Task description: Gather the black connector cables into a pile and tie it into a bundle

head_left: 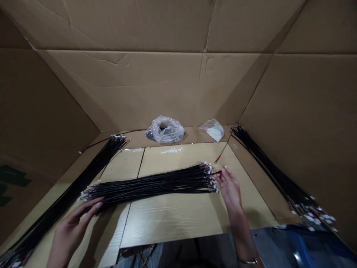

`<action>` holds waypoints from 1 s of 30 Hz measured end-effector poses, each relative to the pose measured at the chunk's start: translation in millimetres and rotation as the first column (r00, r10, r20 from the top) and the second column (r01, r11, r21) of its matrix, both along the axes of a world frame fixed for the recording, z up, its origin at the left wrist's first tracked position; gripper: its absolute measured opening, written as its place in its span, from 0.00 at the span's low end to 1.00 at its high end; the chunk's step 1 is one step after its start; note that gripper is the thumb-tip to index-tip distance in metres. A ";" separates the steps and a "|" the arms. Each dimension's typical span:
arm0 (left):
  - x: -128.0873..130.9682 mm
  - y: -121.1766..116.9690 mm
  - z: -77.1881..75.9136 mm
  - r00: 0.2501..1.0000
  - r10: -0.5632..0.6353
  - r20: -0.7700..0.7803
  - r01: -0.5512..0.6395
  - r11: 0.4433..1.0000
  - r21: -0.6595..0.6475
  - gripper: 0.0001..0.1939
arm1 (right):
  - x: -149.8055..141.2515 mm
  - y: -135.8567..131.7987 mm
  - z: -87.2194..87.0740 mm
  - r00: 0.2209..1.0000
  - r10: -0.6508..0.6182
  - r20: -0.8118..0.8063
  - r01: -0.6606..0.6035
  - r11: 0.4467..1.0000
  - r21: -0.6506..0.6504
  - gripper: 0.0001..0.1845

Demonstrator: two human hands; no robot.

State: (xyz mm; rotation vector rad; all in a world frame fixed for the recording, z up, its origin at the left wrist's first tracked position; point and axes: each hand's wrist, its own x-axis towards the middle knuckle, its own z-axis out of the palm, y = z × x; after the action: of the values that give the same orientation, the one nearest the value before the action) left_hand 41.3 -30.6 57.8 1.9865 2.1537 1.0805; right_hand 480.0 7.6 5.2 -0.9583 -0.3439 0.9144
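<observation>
A bundle of black cables with small white connectors at both ends lies across the middle of the table. My right hand pinches the end of one black cable that sticks out past the bundle's right end. At the bundle's lower left edge, my left hand has its thumb and index finger closed on a black cable; its other fingers are partly hidden. The connectors on the left end lie just above these fingertips.
Another cable bundle runs along the left side, and a third bundle lies along the right wall. Towards the back are a clear plastic bag and a smaller bag with white pieces. Cardboard walls enclose the table.
</observation>
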 end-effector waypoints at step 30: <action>-20.0 20.4 -31.0 0.899 -0.066 -0.432 0.157 0.971 0.178 0.32 | -18.3 -5.8 18.2 -0.071 0.255 0.964 -0.088 0.962 -0.260 0.36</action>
State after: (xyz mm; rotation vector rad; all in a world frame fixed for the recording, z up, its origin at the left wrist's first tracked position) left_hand 21.3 -10.2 26.8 2.6215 2.1393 0.9639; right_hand 461.7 1.8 23.5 -1.6454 -1.8223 0.1949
